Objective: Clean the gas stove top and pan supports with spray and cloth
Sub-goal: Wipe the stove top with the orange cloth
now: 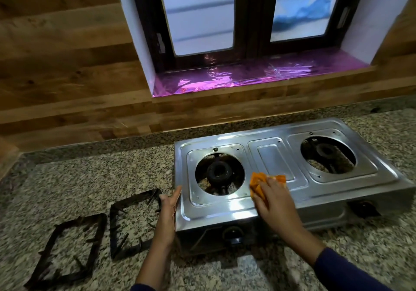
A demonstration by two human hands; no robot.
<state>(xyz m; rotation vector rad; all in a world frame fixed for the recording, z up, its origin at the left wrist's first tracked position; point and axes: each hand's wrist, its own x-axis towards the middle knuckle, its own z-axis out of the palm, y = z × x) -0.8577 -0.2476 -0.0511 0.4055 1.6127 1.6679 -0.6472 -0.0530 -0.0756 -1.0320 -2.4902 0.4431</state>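
A steel two-burner gas stove sits on the granite counter, its pan supports taken off. My right hand presses an orange cloth onto the stove top between the left burner and the middle panel. With straight fingers, my left hand rests against the stove's left edge. Two black pan supports lie flat on the counter left of the stove. No spray bottle is in view.
The right burner is bare. Control knobs sit on the stove's front face. A wood-panelled wall and a window with a pink-lined sill stand behind. The granite counter stretches left and in front.
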